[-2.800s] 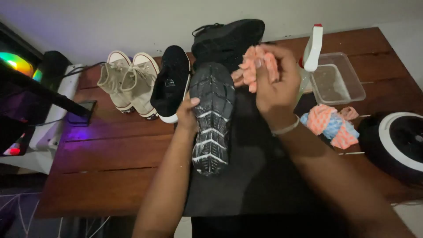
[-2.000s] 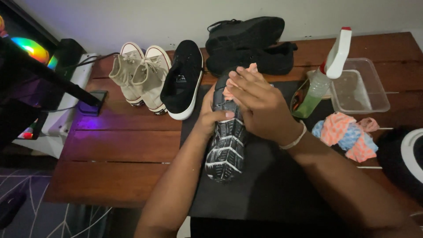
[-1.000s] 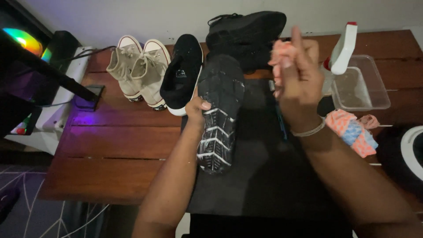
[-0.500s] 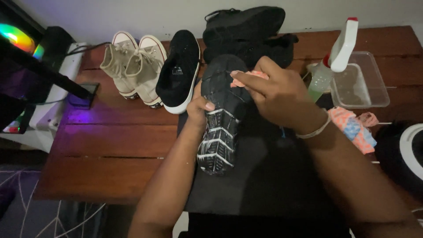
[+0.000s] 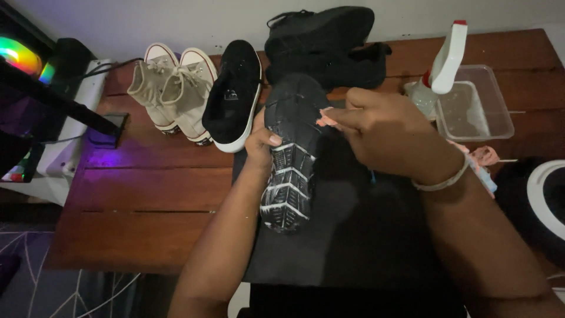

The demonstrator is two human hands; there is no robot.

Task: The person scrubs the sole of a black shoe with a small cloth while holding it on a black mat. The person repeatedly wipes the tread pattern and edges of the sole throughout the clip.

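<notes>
Over a black mat (image 5: 353, 235) on the surface (image 5: 147, 194), the left hand (image 5: 262, 144) grips an upturned black shoe (image 5: 291, 153) by its edge while the right hand (image 5: 388, 135) pinches a pink cloth (image 5: 325, 119) against its sole.

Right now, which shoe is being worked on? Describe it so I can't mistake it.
On the wooden table, find the black mat. Above it, the left hand holds a black shoe sole-up, while the right hand presses a pink cloth on it. Only this shoe shows its tread.
</notes>
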